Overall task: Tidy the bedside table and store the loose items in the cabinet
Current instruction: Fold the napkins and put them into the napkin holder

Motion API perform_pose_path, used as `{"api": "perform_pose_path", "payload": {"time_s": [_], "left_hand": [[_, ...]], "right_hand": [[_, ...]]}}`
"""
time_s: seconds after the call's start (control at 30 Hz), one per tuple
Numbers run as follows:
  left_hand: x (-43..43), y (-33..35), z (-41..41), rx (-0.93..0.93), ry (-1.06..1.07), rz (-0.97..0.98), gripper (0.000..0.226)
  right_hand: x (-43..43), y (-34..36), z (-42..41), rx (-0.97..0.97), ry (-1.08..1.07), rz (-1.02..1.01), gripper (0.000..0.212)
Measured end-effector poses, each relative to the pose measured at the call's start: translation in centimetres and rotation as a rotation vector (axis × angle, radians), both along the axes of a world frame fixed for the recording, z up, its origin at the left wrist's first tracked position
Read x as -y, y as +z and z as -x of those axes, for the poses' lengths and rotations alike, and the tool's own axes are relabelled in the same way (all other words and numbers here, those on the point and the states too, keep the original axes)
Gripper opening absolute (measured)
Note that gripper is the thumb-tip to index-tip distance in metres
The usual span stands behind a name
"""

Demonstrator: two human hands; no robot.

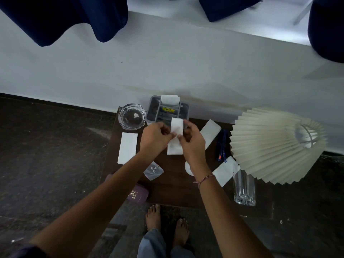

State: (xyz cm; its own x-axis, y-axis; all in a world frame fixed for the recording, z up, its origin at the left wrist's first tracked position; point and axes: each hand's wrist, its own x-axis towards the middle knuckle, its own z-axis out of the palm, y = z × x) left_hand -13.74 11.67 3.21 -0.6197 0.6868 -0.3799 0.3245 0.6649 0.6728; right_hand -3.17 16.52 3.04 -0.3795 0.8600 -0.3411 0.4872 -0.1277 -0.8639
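Observation:
Both hands meet over the dark wooden bedside table. My left hand and my right hand pinch the same white folded napkin, held just in front of a grey compartment organiser that has another white napkin standing in it. A second napkin lies under my hands. More napkins lie flat at the left, at the right and at the front right.
A glass ashtray sits at the table's back left. A pleated lampshade fills the right side, with a tall glass in front of it and blue pens beside it. A clear plastic piece and a purple box lie near the front.

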Motion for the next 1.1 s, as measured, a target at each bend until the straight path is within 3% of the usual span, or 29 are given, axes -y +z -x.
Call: {"api": "perform_pose_path", "payload": {"time_s": [0.13,0.17,0.23,0.3,0.47,0.73,1.1], "left_hand": [[-1.6,1.3,0.1,-0.074,0.095,-0.135,0.017],[-2.1,1.5,0.0,-0.075,0.115,-0.175,0.017],[-2.9,1.9,-0.3,-0.065,0.126,-0.247,0.018],[-3.5,1.9,-0.8,-0.052,0.095,-0.302,0.015],[-4.0,0.7,-2.2,0.098,0.047,-0.347,0.016],[-4.7,-0.4,-2.5,0.522,0.147,-0.382,0.042],[-5.7,0.5,-1.7,0.641,0.118,-0.317,0.031]], "right_hand": [[-2.0,1.6,0.3,0.045,-0.138,-0.174,0.033],[-2.3,1.8,0.4,0.014,-0.212,-0.115,0.028],[-2.4,2.6,0.7,-0.167,-0.371,0.229,0.022],[-2.8,2.8,1.1,-0.340,-0.458,0.571,0.035],[-4.4,2.8,1.9,-0.524,-0.420,0.736,0.057],[-5.2,2.1,2.5,-0.600,-0.356,0.762,0.071],[-5.6,1.8,3.1,-0.419,-0.223,0.576,0.064]]}}
